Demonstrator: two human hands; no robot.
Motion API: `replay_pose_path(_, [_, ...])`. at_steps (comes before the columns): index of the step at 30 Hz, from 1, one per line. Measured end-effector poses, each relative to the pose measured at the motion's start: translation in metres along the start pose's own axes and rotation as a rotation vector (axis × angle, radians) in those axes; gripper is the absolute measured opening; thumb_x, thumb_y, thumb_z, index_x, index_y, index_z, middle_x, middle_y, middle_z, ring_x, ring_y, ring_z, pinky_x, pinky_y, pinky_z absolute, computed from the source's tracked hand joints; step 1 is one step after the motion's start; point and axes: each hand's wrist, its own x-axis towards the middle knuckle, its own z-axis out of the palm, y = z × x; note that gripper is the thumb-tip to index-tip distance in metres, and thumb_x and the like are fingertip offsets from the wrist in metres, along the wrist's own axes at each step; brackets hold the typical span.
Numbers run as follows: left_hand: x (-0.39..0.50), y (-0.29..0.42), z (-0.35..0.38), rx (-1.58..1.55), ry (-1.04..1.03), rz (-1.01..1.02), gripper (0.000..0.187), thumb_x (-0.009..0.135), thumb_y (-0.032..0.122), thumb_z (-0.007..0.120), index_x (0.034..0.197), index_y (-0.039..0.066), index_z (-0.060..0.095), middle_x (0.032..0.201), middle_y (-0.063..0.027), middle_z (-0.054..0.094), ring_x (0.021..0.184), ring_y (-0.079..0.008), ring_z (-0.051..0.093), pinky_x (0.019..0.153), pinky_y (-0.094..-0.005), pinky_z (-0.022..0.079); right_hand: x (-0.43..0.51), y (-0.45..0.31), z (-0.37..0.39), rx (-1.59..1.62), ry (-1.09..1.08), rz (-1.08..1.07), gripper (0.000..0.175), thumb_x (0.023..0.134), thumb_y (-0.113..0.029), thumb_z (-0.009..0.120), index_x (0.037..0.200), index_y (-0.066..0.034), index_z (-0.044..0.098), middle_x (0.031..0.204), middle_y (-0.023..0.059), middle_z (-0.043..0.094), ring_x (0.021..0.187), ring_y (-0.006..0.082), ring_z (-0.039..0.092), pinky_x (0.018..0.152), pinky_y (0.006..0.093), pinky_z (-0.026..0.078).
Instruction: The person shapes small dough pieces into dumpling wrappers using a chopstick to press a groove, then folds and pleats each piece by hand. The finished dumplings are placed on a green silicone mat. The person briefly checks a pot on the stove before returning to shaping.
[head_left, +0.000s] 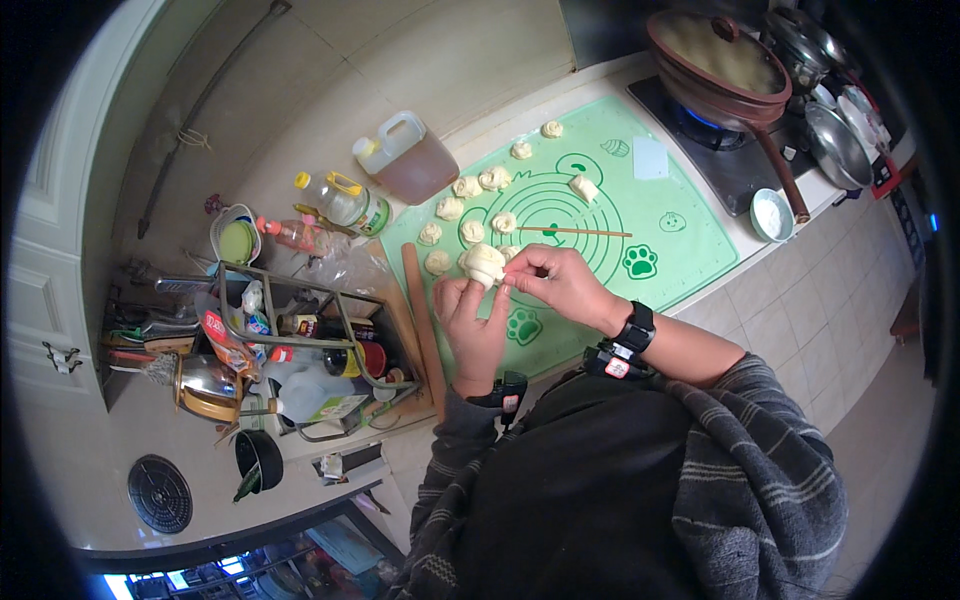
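A twisted roll of white dough (482, 264) is held above the green dough mat (675, 259). Underneath and at its near side, my left hand (474, 319) grips it between fingers and thumb. The fingertips of my right hand (555, 279) pinch a small end of the same dough at its right. Several shaped dough rolls (450, 208) lie on the mat beyond my hands, and an uncoiled dough piece (583, 188) sits farther right. One thin wooden chopstick (576, 232) rests on the mat, its left end by a small roll (504, 223).
A wooden rolling pin (424, 322) lies along the mat's left edge, beside a metal rack (300, 341) of bottles. Oil jugs (412, 161) stand against the wall. At right, a lidded pan (720, 71) sits over a lit blue flame, near a bowl of white powder (771, 215).
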Motion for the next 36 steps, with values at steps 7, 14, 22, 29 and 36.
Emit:
replay_pose_path(7, [-0.029, -0.032, 0.006, 0.226, -0.201, 0.087, 0.018, 0.073, 0.016, 0.074, 0.083, 0.005, 0.065, 0.08, -0.0067, 0.053, 0.082, -0.0271, 0.053, 0.094, -0.0469, 0.037, -0.015, 0.044, -0.019, 0.14, -0.384, 0.281, 0.03, 0.094, -0.025, 0.057, 0.109, -0.0007, 0.066, 0.099, 0.007, 0.069, 0.088, 0.0108, 0.063, 0.078, 0.0265, 0.05])
replay_pose_path(14, [-0.067, -0.054, 0.037, 0.223, -0.425, 0.14, 0.012, 0.074, 0.017, 0.067, 0.085, 0.012, 0.068, 0.075, -0.0055, 0.053, 0.082, -0.0264, 0.055, 0.092, -0.0453, 0.039, -0.03, 0.099, -0.019, 0.317, -0.307, 0.542, 0.068, 0.091, -0.034, 0.061, 0.143, -0.0055, 0.029, 0.122, 0.0113, 0.053, 0.095, 0.0167, 0.061, 0.077, 0.0285, 0.054])
replay_pose_path(22, [-0.069, -0.039, 0.036, 0.021, -0.766, -0.226, 0.033, 0.079, 0.018, 0.069, 0.111, 0.009, 0.064, 0.091, -0.0095, 0.065, 0.087, -0.0265, 0.061, 0.083, -0.0368, 0.046, -0.03, 0.146, -0.009, 0.615, -0.474, 0.747, 0.05, 0.089, -0.03, 0.066, 0.127, -0.0049, 0.044, 0.111, 0.007, 0.062, 0.096, 0.017, 0.063, 0.075, 0.0287, 0.055])
replay_pose_path(29, [-0.097, -0.073, -0.011, -0.221, -0.54, -0.672, 0.048, 0.086, 0.017, 0.065, 0.13, 0.005, 0.051, 0.11, -0.0127, 0.065, 0.099, -0.0209, 0.063, 0.086, -0.0319, 0.048, 0.036, 0.179, -0.046, -0.218, -0.16, 0.393, 0.027, 0.087, -0.018, 0.057, 0.11, -0.0038, 0.058, 0.098, 0.0141, 0.065, 0.083, 0.0236, 0.065, 0.069, 0.0356, 0.053])
replay_pose_path(36, [-0.137, -0.062, -0.037, -0.104, -0.558, -0.784, 0.044, 0.087, 0.018, 0.064, 0.127, 0.002, 0.052, 0.114, -0.0144, 0.063, 0.1, -0.0225, 0.063, 0.086, -0.0336, 0.048, 0.138, 0.202, -0.067, -1.058, -0.043, -0.2, 0.036, 0.079, -0.01, 0.054, 0.116, -0.0099, 0.057, 0.129, 0.0138, 0.053, 0.113, 0.0329, 0.054, 0.093, 0.0407, 0.046])
